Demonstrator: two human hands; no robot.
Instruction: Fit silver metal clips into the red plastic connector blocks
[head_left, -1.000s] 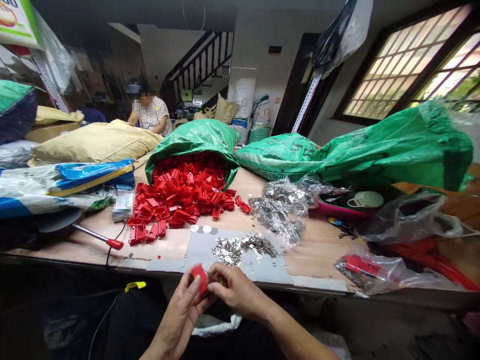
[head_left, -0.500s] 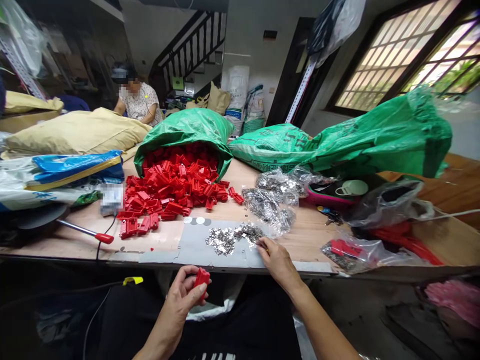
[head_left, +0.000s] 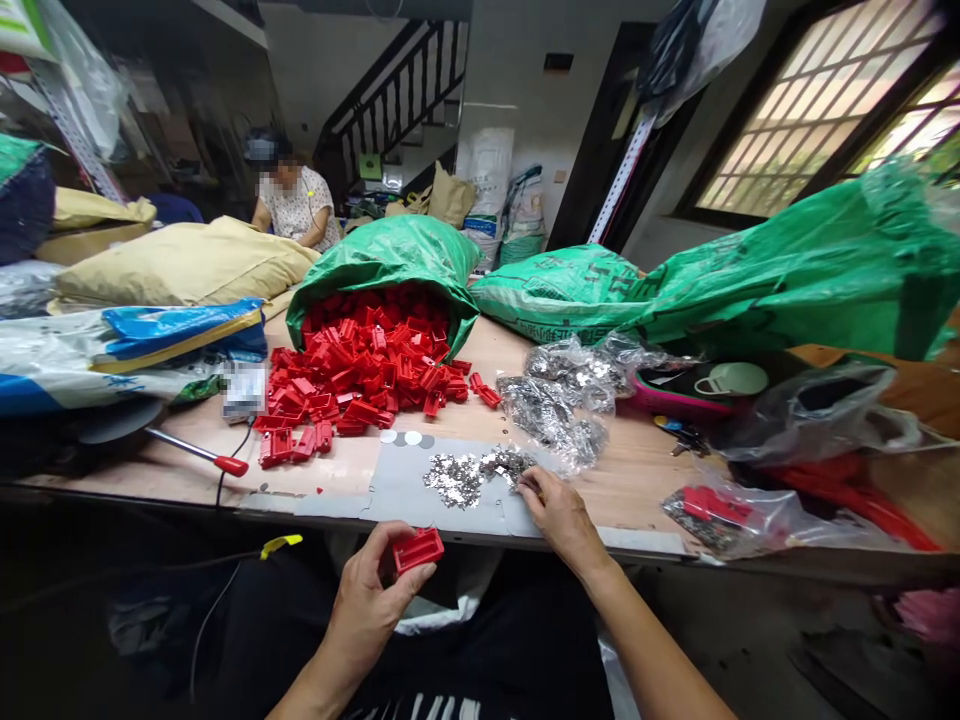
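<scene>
Between the thumb and fingers of my left hand (head_left: 375, 585) is a small red plastic housing (head_left: 418, 550), its hollow side turned up, held just off the table's front edge. My right hand (head_left: 559, 515) reaches over the grey mat (head_left: 397, 490) with thumb and fingers pinched at the right end of a pile of small shiny metal pieces (head_left: 457, 480). Whatever lies between those fingertips is too small to make out. Farther back, a heap of similar red housings (head_left: 360, 370) spills out of a green sack (head_left: 394, 245).
Clear bags of metal parts (head_left: 551, 415) lie behind my right hand. A pink-rimmed tray (head_left: 682, 400) with a pale cup (head_left: 731, 379) stands to the right. At left a red-tipped lever (head_left: 231, 465) sticks out over the table. Another person (head_left: 300, 210) sits at the back.
My left hand has turned the red housing so its hollow side now shows. The right hand stays at the metal pieces. The whole view has shifted slightly.
</scene>
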